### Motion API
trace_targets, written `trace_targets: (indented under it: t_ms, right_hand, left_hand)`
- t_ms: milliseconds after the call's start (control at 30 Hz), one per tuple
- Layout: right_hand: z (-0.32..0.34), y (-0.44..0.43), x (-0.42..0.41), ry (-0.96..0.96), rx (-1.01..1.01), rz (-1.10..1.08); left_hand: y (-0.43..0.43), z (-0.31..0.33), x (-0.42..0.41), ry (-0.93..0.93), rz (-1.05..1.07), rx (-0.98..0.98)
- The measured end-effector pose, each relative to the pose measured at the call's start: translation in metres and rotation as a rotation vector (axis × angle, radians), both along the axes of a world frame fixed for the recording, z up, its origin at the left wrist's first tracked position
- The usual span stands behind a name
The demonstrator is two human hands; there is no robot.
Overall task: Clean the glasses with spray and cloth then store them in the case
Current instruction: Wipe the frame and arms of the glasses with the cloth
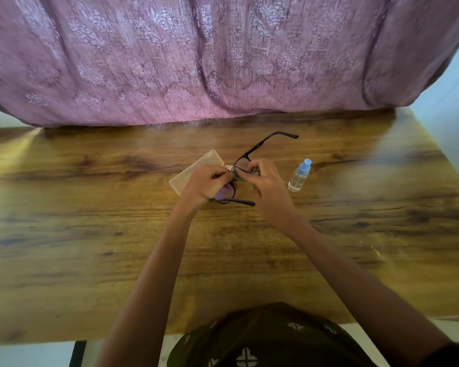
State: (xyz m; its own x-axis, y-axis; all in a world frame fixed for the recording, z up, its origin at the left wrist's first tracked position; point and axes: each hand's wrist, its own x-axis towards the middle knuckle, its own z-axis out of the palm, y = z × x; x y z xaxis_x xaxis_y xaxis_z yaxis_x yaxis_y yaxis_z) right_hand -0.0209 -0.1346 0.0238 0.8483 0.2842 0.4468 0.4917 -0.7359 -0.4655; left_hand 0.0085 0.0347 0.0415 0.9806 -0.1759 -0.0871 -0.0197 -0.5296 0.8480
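Black-framed glasses [260, 145] are held above the wooden table [90, 234], temples unfolded, one pointing far right, the other toward me. My left hand [207, 184] grips the frame near the bridge, over the nearer lens. My right hand [263, 181] pinches a small grey cloth [243, 174] around the farther lens. A pale, translucent case [196, 168] lies flat on the table just behind my left hand, partly hidden by it. A small clear spray bottle [300, 176] with a blue cap stands to the right of my right hand.
A pink patterned fabric [223, 56] hangs over the table's far edge. The table's right edge runs diagonally at the right. A dark patterned garment [270, 337] sits at the table's near edge.
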Motion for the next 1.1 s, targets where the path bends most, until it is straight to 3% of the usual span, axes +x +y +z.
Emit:
trace_targets:
  t_ms: [200,500,1100]
  right_hand:
    - [0.000,-0.003,0.008,0.000,-0.080,-0.059]
    - [0.002,0.001,0.001,0.012,-0.019,0.027]
    - [0.001,-0.010,0.005,0.025,-0.040,-0.055]
  left_hand:
    - [-0.002,0.001,-0.004,-0.030,0.005,0.017]
    - [0.002,0.001,-0.003,0.006,0.009,0.006]
    - [0.004,-0.002,-0.002,0.025,0.059,-0.066]
